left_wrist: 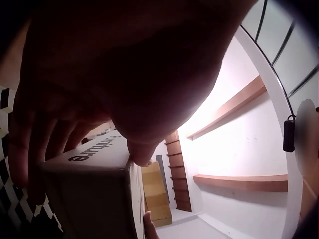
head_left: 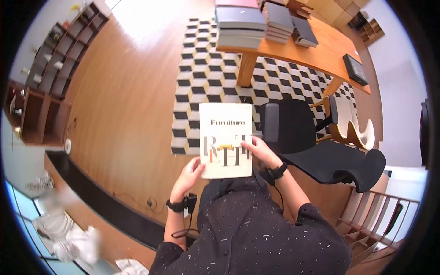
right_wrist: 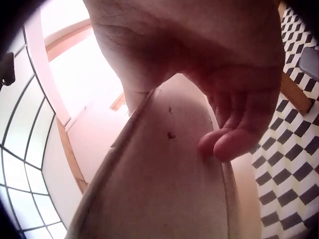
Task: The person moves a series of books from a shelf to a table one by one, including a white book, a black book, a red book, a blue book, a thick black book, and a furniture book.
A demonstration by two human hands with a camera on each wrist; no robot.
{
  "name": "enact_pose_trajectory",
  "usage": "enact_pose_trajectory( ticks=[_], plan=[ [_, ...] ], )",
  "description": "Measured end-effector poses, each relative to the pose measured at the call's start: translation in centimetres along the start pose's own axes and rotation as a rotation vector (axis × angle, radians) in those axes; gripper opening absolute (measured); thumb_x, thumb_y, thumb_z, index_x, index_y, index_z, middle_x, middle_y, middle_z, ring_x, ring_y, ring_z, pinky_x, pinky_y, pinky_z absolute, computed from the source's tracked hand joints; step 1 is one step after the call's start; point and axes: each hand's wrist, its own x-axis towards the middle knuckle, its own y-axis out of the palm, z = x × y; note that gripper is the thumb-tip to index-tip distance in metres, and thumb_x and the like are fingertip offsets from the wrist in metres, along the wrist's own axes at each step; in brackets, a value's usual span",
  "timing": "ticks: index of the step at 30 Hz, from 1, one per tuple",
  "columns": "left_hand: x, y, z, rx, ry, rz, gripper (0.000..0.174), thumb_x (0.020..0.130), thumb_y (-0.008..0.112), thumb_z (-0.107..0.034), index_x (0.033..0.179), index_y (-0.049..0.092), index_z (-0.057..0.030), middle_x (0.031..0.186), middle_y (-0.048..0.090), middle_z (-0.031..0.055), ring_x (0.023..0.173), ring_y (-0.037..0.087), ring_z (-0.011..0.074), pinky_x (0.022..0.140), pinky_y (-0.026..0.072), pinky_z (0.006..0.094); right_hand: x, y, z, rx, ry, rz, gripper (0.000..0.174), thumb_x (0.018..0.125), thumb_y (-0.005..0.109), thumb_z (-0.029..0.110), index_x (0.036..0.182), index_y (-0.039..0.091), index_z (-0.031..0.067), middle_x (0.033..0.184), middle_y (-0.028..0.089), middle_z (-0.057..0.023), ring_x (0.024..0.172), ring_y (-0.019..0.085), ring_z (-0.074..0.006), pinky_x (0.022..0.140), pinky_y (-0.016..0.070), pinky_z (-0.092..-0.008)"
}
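Both hands grasp the book (head_left: 225, 140) — the left hand (head_left: 188, 176) takes its lower left corner, the right hand (head_left: 262, 151) its right edge, thumb laid over the front cover. From the left wrist, fingers (left_wrist: 22, 149) curl round one side near the word "Furniture". From the right wrist, fingertips (right_wrist: 227, 142) bend against the pale back cover. Each grip is closed on the book, not loose.

It is held up before the chest, cover towards the person, over the wooden floor (head_left: 123, 91) at the edge of the checkered rug (head_left: 206, 78). A black office chair (head_left: 321, 151) stands just to the right, and the counter (head_left: 321, 50) with its stacked books (head_left: 240, 27) is well apart.

I judge it a large, fairly slim volume: stiff, moderately light (perhaps heavier than it looks), with a smooth cover that could slide — best held at opposite edges, low down, or by the spine.
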Motion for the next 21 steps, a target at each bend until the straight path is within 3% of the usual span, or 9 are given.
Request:
enact_pose_trajectory(
  ticks=[4, 7, 10, 11, 14, 16, 18, 21],
  plan=[
    [1.0, -0.6, -0.3, 0.129, -0.015, 0.085, 0.037, 0.092, 0.045, -0.023, 0.119, 0.043, 0.002, 0.1, 0.056, 0.0042, 0.084, 0.053, 0.0094, 0.068, 0.0454, 0.0234, 0.5, -0.2, -1.5, 0.069, 0.008, 0.003, 0.047, 0.083, 0.058, 0.038, 0.108, 0.053, -0.0018, 0.081, 0.059, -0.002, 0.06, 0.051, -0.0063, 0.048, 0.0402, -0.0199],
    [1.2, -0.1, -0.5, 0.164, 0.011, 0.064, 0.037, 0.092, 0.044, -0.024, 0.118, 0.044, 0.002, 0.099, 0.056, 0.0042, 0.082, 0.053, 0.0089, 0.066, 0.0464, 0.023, 0.6, -0.5, -1.6, 0.077, 0.011, 0.015, 0.05, 0.082, 0.058, 0.041, 0.109, 0.052, -0.0017, 0.081, 0.059, -0.0034, 0.06, 0.054, -0.008, 0.048, 0.0427, -0.0209],
    [1.5, -0.3, 1.1, 0.201, 0.057, 0.03, 0.042, 0.091, 0.049, -0.025, 0.123, 0.042, 0.0015, 0.1, 0.058, 0.0076, 0.081, 0.055, 0.0104, 0.062, 0.0468, 0.023, 2.8, -0.5, -6.3, -0.029, -0.08, 0.0, 0.054, 0.081, 0.057, 0.045, 0.109, 0.052, -0.0016, 0.082, 0.06, -0.0049, 0.062, 0.057, -0.0101, 0.05, 0.0455, -0.0225],
    [1.4, 0.0, 1.6, 0.2, 0.052, -0.023, 0.042, 0.091, 0.048, -0.025, 0.122, 0.042, 0.0015, 0.1, 0.058, 0.0078, 0.081, 0.055, 0.0105, 0.062, 0.047, 0.023, 1.1, -0.3, -3.8, -0.069, -0.024, 0.012, 0.058, 0.08, 0.057, 0.048, 0.109, 0.052, -0.0022, 0.084, 0.061, -0.0068, 0.065, 0.06, -0.0119, 0.052, 0.0475, -0.0234],
    [1.4, 0.3, 2.0, 0.195, 0.066, -0.072, 0.041, 0.091, 0.048, -0.026, 0.121, 0.044, 0.0015, 0.101, 0.058, 0.0081, 0.083, 0.055, 0.0109, 0.063, 0.0478, 0.0232, 1.5, -0.4, -4.6, -0.027, -0.027, 0.043, 0.06, 0.08, 0.057, 0.048, 0.11, 0.051, -0.003, 0.087, 0.062, -0.0078, 0.067, 0.06, -0.0129, 0.052, 0.0478, -0.0235],
    [2.2, -0.1, 2.7, 0.206, 0.119, -0.07, 0.041, 0.091, 0.048, -0.025, 0.122, 0.043, 0.0014, 0.102, 0.058, 0.0076, 0.084, 0.055, 0.0107, 0.064, 0.048, 0.0231, 1.2, -0.5, -3.7, -0.038, -0.094, 0.052, 0.059, 0.08, 0.057, 0.048, 0.111, 0.051, -0.0024, 0.09, 0.061, -0.0082, 0.07, 0.061, -0.013, 0.056, 0.0504, -0.0248],
    [2.3, -0.5, 2.9, 0.239, 0.146, -0.053, 0.041, 0.091, 0.048, -0.024, 0.122, 0.043, 0.0011, 0.102, 0.058, 0.0075, 0.085, 0.055, 0.0106, 0.065, 0.0481, 0.0232, 3.8, -0.6, -7.4, 0.018, -0.203, 0.027, 0.059, 0.08, 0.057, 0.048, 0.11, 0.051, -0.0017, 0.09, 0.061, -0.0077, 0.072, 0.061, -0.0125, 0.057, 0.051, -0.0251],
    [3.1, -1.3, 3.3, 0.277, 0.183, -0.012, 0.041, 0.091, 0.048, -0.023, 0.123, 0.042, 0.0005, 0.104, 0.058, 0.0073, 0.087, 0.055, 0.0103, 0.065, 0.0481, 0.0233, 4.0, -0.1, -8.1, -0.005, -0.217, -0.036, 0.058, 0.079, 0.057, 0.049, 0.109, 0.052, -0.0012, 0.087, 0.061, -0.0063, 0.07, 0.06, -0.0115, 0.057, 0.05, -0.0235]
  ],
)
